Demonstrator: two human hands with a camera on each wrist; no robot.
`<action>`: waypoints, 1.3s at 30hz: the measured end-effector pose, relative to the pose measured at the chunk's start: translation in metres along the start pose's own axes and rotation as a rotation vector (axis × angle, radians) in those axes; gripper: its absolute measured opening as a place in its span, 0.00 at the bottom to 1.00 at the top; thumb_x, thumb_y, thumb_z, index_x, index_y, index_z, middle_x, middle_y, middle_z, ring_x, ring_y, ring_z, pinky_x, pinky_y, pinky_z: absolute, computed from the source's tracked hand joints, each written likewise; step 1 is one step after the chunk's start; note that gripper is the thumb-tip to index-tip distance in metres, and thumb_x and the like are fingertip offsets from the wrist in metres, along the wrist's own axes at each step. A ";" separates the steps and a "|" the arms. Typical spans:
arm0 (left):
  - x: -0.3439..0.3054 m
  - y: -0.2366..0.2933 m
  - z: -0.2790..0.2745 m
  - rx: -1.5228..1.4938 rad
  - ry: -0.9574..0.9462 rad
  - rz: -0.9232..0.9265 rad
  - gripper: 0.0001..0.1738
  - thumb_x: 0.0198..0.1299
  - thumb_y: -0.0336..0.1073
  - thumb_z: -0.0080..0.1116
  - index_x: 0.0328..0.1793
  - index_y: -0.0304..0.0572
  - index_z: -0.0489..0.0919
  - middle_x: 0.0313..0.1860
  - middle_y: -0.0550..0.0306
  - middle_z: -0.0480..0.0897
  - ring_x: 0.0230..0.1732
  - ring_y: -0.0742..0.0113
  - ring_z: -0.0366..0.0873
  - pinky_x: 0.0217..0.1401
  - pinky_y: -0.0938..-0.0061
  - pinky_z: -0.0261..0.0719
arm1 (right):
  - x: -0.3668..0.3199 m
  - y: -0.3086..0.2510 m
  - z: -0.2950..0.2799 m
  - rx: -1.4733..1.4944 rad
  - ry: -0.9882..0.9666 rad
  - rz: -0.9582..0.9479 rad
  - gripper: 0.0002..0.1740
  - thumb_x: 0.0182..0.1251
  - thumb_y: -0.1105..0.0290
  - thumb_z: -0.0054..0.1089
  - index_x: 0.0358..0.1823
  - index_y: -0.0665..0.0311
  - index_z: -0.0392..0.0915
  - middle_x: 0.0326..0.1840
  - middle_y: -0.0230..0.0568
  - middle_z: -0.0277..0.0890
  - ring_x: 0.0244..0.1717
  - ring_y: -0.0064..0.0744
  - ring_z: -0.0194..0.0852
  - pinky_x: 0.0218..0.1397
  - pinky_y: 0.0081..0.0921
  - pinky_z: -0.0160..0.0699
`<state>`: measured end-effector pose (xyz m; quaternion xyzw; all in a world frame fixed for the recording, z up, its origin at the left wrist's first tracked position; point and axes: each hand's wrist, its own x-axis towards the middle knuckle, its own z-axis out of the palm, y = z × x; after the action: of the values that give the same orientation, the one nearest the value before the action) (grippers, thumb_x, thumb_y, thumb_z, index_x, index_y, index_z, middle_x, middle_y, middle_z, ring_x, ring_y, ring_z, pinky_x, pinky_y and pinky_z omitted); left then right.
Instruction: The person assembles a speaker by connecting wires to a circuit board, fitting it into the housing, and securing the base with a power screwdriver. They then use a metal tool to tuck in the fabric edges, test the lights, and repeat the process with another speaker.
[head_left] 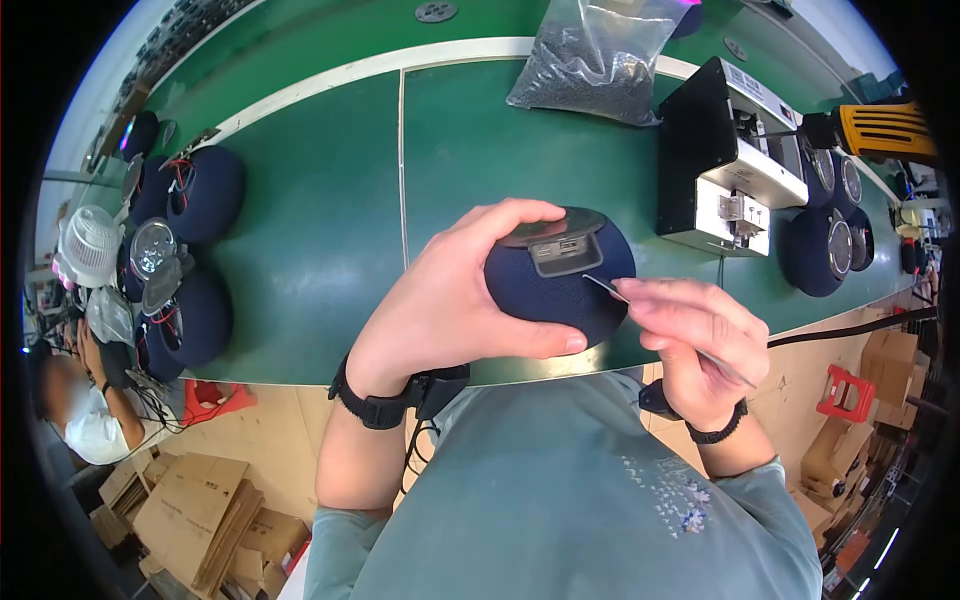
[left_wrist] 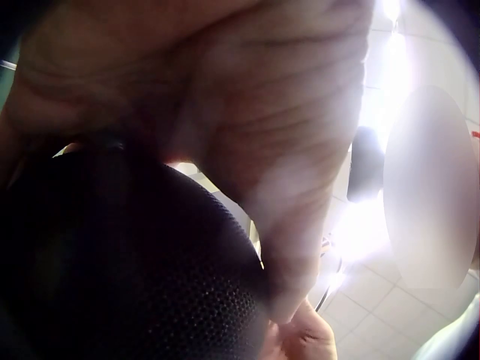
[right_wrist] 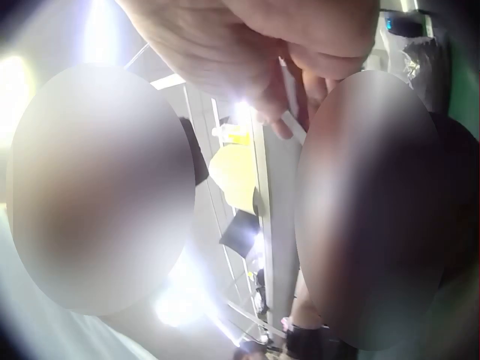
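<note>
My left hand (head_left: 450, 295) grips a round speaker (head_left: 525, 302) with navy mesh fabric, its fingers at the dark top and its thumb low on the near side. The speaker's recessed port panel (head_left: 566, 252) faces up toward me. In my right hand (head_left: 705, 330) I pinch thin metal tweezers (head_left: 606, 287), their tip at the fabric just below the port panel. Dark mesh of the speaker (left_wrist: 165, 262) fills the lower left wrist view, under the palm. The right wrist view shows a piece of the tweezers (right_wrist: 294, 127) between fingers.
A black-and-white bench machine (head_left: 700, 160) stands on the green table (head_left: 310, 210), right of a plastic bag (head_left: 600, 70) of small dark parts. A yellow power screwdriver (head_left: 885, 130) is at right. More speakers (head_left: 205, 195) line both sides. Another person (head_left: 95, 420) sits at left.
</note>
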<state>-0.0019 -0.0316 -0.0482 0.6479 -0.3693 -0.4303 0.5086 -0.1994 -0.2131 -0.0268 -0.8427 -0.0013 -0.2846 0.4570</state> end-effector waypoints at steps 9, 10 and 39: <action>0.001 -0.015 0.007 0.243 0.082 0.425 0.62 0.38 0.46 0.98 0.84 0.45 0.79 0.83 0.40 0.74 0.89 0.43 0.68 0.84 0.52 0.75 | 0.013 0.005 -0.004 -0.148 -0.099 -0.099 0.21 0.54 0.88 0.77 0.51 0.67 0.96 0.51 0.47 0.92 0.49 0.47 0.94 0.46 0.34 0.93; 0.001 -0.017 0.008 0.238 0.082 0.420 0.62 0.38 0.46 0.98 0.84 0.45 0.79 0.83 0.40 0.74 0.89 0.43 0.68 0.84 0.52 0.75 | 0.013 0.007 -0.003 -0.147 -0.102 -0.093 0.21 0.54 0.88 0.77 0.51 0.67 0.96 0.51 0.47 0.92 0.49 0.47 0.94 0.46 0.34 0.93; 0.004 -0.019 0.011 0.316 0.144 0.474 0.53 0.34 0.43 0.97 0.74 0.45 0.89 0.77 0.39 0.83 0.82 0.44 0.79 0.80 0.54 0.80 | 0.014 0.009 0.012 -0.300 -0.048 -0.141 0.23 0.52 0.93 0.73 0.50 0.70 0.94 0.44 0.43 0.85 0.42 0.36 0.90 0.42 0.30 0.90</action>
<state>-0.0098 -0.0354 -0.0686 0.6437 -0.5357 -0.1898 0.5125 -0.1798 -0.2128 -0.0317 -0.9058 -0.0289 -0.2929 0.3048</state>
